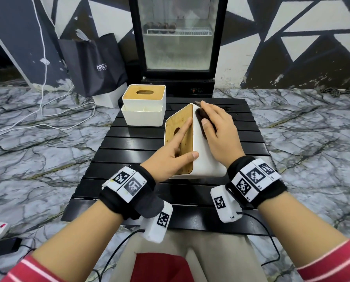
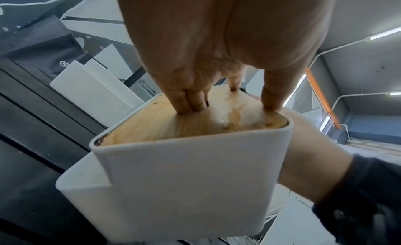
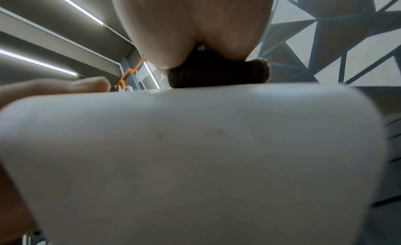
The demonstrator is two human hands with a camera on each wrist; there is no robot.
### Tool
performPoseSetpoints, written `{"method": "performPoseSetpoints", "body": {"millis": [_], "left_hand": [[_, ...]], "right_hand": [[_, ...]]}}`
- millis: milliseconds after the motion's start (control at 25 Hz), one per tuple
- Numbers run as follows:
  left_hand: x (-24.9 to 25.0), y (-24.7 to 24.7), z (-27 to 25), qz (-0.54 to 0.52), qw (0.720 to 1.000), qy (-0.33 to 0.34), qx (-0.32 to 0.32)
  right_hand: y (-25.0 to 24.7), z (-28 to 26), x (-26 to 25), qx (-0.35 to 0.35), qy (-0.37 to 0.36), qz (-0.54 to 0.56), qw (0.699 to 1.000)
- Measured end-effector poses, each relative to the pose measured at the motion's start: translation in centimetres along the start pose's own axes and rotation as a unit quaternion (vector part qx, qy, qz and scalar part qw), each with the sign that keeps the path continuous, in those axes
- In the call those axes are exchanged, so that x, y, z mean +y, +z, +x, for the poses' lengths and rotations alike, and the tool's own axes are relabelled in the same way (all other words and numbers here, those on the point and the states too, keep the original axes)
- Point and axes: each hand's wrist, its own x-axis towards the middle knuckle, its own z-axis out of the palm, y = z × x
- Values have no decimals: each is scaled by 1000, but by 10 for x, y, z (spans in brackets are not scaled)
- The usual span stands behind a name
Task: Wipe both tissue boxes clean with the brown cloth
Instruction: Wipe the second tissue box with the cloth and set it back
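At frame centre we have the near white plastic tissue box with bamboo lid (image 1: 198, 147) tipped on its side on the black slatted counter (image 1: 129, 143). Our right hand (image 1: 217, 127) presses the brown cloth (image 1: 202, 117) flat-fingered against its upturned wall. Our left hand (image 1: 170, 157) hooks fingers into the lid slot. Risk: hard strokes could slide the box off its edge. The second white box (image 1: 143, 107) stands upper left.

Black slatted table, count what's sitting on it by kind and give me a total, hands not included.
Tissue boxes with wooden lids: 2, one tipped on its side under both hands, one upright at the far left of the table.
Brown cloths: 1, the brown cloth pressed on the tipped box by the right hand; the left hand grips that box.
Total: 3
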Motion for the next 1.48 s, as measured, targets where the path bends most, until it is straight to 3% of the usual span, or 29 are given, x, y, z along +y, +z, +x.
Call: {"method": "performPoseSetpoints", "body": {"millis": [160, 320, 560, 720, 840, 1000, 1320, 1480], "left_hand": [[0, 0, 2, 7, 1000, -6, -8], [1, -4, 2, 8, 1000, -15, -8], [4, -3, 4, 22, 1000, -15, 4], [1, -4, 5, 32, 999, -19, 12], [0, -6, 5, 24, 1000, -11, 14], [1, -6, 5, 12, 999, -25, 21], [-1, -9, 6, 4, 999, -32, 14], [-1, -8, 6, 14, 1000, -28, 6]], "right_hand": [[-2, -14, 3, 5, 19, -2, 1000], [5, -35, -8, 8, -23, 9, 1000], [4, -5, -9, 10, -22, 3, 1000], [7, -15, -10, 34, -38, 4, 999], [10, -28, -14, 14, -34, 10, 999], [10, -9, -13, 14, -39, 10, 999], [7, 10, -5, 5, 33, 4, 999], [6, 10, -8, -1, 16, -4, 1000]]}}
